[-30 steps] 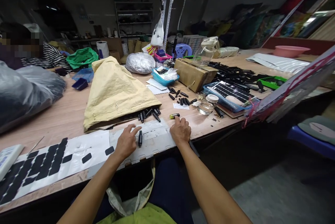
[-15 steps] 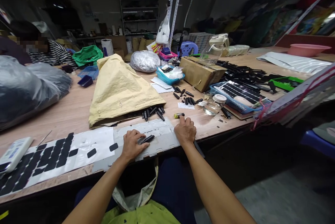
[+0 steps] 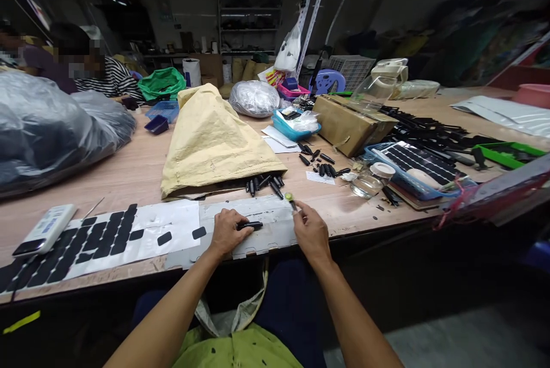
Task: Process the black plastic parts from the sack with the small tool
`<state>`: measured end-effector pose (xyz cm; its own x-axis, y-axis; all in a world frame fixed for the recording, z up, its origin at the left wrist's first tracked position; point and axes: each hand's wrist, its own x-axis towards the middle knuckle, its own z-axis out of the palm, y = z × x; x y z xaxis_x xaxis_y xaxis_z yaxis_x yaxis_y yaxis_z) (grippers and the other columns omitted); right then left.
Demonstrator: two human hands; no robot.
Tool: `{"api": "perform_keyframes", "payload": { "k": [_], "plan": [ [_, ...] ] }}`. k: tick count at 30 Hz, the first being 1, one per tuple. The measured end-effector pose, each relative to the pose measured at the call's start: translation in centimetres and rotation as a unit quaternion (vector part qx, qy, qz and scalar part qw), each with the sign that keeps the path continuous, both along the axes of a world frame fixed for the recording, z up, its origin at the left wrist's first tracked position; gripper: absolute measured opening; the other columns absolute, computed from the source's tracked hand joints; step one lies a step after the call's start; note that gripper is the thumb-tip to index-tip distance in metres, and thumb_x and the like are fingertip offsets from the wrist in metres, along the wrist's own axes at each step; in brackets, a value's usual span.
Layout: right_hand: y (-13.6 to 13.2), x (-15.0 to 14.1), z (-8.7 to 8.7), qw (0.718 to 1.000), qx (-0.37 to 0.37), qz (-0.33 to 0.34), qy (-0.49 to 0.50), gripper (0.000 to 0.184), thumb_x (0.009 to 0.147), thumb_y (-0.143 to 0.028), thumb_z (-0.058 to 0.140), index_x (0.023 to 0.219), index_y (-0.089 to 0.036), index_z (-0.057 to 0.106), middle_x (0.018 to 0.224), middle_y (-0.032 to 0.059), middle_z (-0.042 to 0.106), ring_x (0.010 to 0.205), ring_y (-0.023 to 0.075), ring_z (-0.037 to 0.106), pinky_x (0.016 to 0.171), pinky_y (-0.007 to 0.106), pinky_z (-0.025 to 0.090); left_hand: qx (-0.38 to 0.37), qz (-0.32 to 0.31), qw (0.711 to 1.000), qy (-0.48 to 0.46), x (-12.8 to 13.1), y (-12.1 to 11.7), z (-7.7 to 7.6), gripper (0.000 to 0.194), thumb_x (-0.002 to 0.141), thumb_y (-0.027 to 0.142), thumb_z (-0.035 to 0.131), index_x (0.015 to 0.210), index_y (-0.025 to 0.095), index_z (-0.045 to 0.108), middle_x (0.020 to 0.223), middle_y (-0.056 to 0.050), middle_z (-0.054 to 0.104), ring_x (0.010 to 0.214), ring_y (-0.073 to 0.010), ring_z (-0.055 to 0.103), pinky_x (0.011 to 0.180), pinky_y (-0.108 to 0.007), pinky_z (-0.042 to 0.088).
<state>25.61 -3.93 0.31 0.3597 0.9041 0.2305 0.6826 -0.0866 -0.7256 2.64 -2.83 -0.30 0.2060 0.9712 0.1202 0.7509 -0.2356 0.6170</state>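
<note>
My left hand (image 3: 227, 233) rests on the grey cardboard sheet (image 3: 275, 233), its fingers closed on a black tapered tube-like piece (image 3: 255, 224). To the right, my right hand (image 3: 313, 231) pinches a short object with a round yellow-green end (image 3: 289, 196), which points up and away from me; its exact kind is unclear. Just beyond the hands, several similar black pieces (image 3: 266, 182) lie at the mouth of a cream-coloured sack (image 3: 210, 139). On the left, a white sheet (image 3: 172, 216) carries rows of black rounded patches (image 3: 103, 234).
A white electronic device (image 3: 46, 229) stands at the left. Farther right are a glass jar (image 3: 365, 186), a blue basket (image 3: 429, 189) and a cardboard box (image 3: 350, 127). A large plastic bag (image 3: 55, 133) fills the far left, with a co-worker in striped sleeves (image 3: 122, 78) behind it.
The yellow-green-ended object lay on its side by my right hand; now it is pinched and tipped upright. My left hand keeps the black piece, turned flatter. The view has swung slightly left.
</note>
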Motion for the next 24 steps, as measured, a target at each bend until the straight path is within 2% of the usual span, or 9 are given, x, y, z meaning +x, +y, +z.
{"api": "perform_keyframes", "payload": {
  "k": [2, 4, 9, 11, 17, 21, 24],
  "plan": [
    [-1.6, -1.8, 0.1, 0.996, -0.008, 0.061, 0.071, 0.041, 0.086, -0.033, 0.048, 0.119, -0.015, 0.067, 0.091, 0.0073, 0.070, 0.074, 0.0174, 0.060, 0.071, 0.030, 0.049, -0.006, 0.000, 1.000, -0.006, 0.0, 0.0, 0.1, 0.013, 0.075, 0.033, 0.074, 0.083, 0.024, 0.075, 0.081, -0.001, 0.069, 0.094, -0.0215, 0.054, 0.088, -0.037, 0.033],
    [-2.8, -3.4, 0.4, 0.989, -0.001, 0.106, 0.099, 0.043, 0.087, -0.035, 0.048, 0.120, -0.015, 0.067, 0.093, 0.0080, 0.071, 0.076, 0.0178, 0.062, 0.073, 0.031, 0.052, -0.010, -0.002, 1.000, -0.006, -0.1, -0.1, 0.3, 0.012, 0.074, 0.032, 0.075, 0.082, 0.024, 0.076, 0.079, 0.000, 0.070, 0.093, -0.0211, 0.054, 0.088, -0.037, 0.032],
    [-4.3, -5.6, 1.3, 0.981, 0.063, 0.175, 0.053, 0.037, 0.091, -0.029, 0.044, 0.117, -0.018, 0.068, 0.108, 0.0098, 0.070, 0.098, 0.0196, 0.064, 0.091, 0.033, 0.051, -0.017, -0.010, 1.000, 0.015, 0.0, -0.2, 0.6, 0.012, 0.075, 0.033, 0.072, 0.083, 0.026, 0.077, 0.077, -0.001, 0.070, 0.092, -0.0219, 0.054, 0.088, -0.037, 0.032],
    [-4.6, -6.0, 1.2, 0.978, 0.077, 0.193, 0.024, 0.037, 0.093, -0.026, 0.042, 0.119, -0.019, 0.067, 0.108, 0.0100, 0.069, 0.101, 0.0191, 0.064, 0.093, 0.032, 0.050, -0.018, -0.011, 1.000, 0.020, 0.0, -0.2, 0.6, 0.013, 0.075, 0.033, 0.072, 0.085, 0.026, 0.078, 0.079, -0.002, 0.070, 0.092, -0.0223, 0.054, 0.088, -0.037, 0.032],
    [-4.6, -5.7, 0.4, 0.978, 0.046, 0.195, -0.062, 0.036, 0.092, -0.020, 0.043, 0.118, -0.022, 0.068, 0.095, 0.0064, 0.070, 0.090, 0.0175, 0.065, 0.083, 0.028, 0.051, -0.022, -0.012, 1.000, 0.017, -0.1, -0.1, 0.3, 0.014, 0.075, 0.034, 0.071, 0.085, 0.027, 0.077, 0.083, -0.001, 0.072, 0.093, -0.0219, 0.054, 0.088, -0.037, 0.032],
    [-4.6, -5.2, 0.9, 0.982, 0.075, 0.164, -0.057, 0.037, 0.094, -0.023, 0.041, 0.120, -0.020, 0.067, 0.097, 0.0079, 0.068, 0.090, 0.0172, 0.064, 0.086, 0.028, 0.050, -0.017, -0.012, 1.000, 0.007, -0.2, -0.1, 0.2, 0.012, 0.074, 0.033, 0.072, 0.083, 0.026, 0.077, 0.083, -0.001, 0.072, 0.093, -0.0216, 0.054, 0.088, -0.037, 0.032],
    [-5.1, -5.1, 0.7, 0.981, 0.061, 0.177, -0.053, 0.038, 0.094, -0.024, 0.040, 0.122, -0.020, 0.066, 0.096, 0.0081, 0.068, 0.090, 0.0175, 0.064, 0.086, 0.028, 0.050, -0.014, -0.010, 1.000, 0.006, -0.1, -0.1, 0.3, 0.010, 0.074, 0.032, 0.071, 0.079, 0.025, 0.075, 0.082, -0.001, 0.071, 0.093, -0.0219, 0.054, 0.087, -0.037, 0.032]
  ]
}}
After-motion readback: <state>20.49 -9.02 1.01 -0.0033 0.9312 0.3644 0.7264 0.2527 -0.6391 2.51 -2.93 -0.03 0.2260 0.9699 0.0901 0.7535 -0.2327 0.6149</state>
